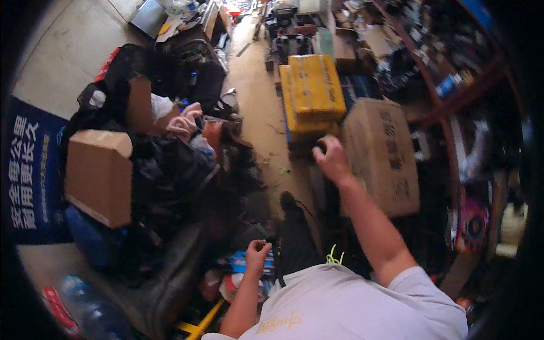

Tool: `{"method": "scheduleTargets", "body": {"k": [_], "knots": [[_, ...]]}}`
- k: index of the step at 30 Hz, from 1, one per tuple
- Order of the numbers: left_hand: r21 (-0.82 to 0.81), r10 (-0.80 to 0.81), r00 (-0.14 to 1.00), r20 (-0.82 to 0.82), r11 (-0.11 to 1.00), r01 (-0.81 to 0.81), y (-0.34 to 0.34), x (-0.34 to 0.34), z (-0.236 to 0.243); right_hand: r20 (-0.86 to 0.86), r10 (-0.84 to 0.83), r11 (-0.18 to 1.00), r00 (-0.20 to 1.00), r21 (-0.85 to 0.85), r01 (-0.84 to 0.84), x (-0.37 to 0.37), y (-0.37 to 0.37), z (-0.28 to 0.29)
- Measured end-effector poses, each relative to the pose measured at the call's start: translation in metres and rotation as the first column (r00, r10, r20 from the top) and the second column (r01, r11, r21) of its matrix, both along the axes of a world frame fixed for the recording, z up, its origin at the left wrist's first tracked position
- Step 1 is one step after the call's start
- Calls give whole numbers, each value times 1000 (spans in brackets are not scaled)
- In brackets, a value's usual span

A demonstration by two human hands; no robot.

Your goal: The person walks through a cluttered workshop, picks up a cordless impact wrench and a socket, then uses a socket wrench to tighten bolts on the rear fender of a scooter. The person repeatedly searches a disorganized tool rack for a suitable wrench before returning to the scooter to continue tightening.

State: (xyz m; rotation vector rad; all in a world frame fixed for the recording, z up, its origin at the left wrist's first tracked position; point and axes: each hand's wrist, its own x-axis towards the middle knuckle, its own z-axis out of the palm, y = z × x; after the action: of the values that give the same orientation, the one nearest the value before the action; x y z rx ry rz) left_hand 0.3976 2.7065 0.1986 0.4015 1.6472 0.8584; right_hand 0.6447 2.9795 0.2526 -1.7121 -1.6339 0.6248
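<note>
- Standing just ahead of the right hand (330, 157), stacked yellow boxes (317, 88) look stiff, smooth and probably fairly heavy; opposite lower edges seem the surest hold.
- Loosely curled, that hand shows a gap between thumb and fingertips, with nothing visibly gripped; contact with the boxes cannot be told.
- Nearer the body, the left hand (258, 256) has bunched fingertips; whether they pinch anything is unclear.
- A brown carton (382, 158) crowds the right hand's outer side; open floor (256, 85) runs ahead on its inner side.
</note>
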Motion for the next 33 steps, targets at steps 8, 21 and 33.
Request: {"method": "scheduleTargets", "body": {"k": [8,21,33], "knots": [[-29,91,996,-5,995,-91,177,-93,61,561,110,900,820,-407,158,3,269,-71],[118,430,897,100,890,-440,510,-171,74,273,455,555,848,-831,-31,19,286,-97],[157,198,977,84,965,-209,997,-266,82,43,700,92,713,-995,-30,42,578,-61]]}}
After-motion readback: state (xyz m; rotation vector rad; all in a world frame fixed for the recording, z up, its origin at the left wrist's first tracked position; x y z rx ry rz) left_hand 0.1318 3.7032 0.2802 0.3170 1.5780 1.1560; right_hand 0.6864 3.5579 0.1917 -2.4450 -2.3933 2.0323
